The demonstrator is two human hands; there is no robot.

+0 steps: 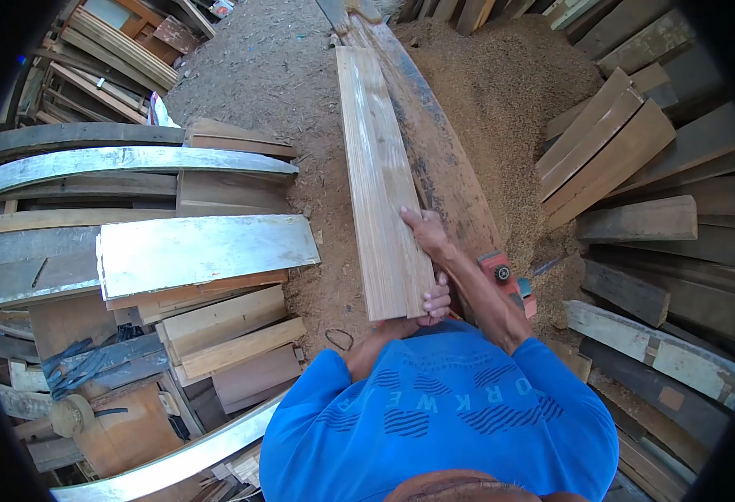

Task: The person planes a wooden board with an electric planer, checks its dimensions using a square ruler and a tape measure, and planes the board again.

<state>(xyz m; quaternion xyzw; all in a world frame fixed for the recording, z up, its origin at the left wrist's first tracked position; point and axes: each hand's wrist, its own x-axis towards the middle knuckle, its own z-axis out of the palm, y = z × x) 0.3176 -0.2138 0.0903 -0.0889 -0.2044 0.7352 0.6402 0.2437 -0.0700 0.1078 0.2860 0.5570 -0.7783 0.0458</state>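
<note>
A long pale wooden board [372,184] with a lengthwise line down its face stretches away from my body. My left hand [436,301] reaches under its near end, and the fingers curl up around the right edge. Farther along that same edge, my right hand [424,230] is closed on the board with the thumb on top; the other fingers are mostly hidden. Beneath and to the right runs a thick, worn wooden beam [455,159]. A red power tool with a black knob [496,268], like an electric planer, sits beside my right forearm.
Stacked planks line the left, including a white-painted board [209,255] and a curved white strip [133,163]. More timber [610,151] leans along the right. Sawdust [510,84] covers the ground beyond the beam. A small dark loop [339,339] lies near my left forearm.
</note>
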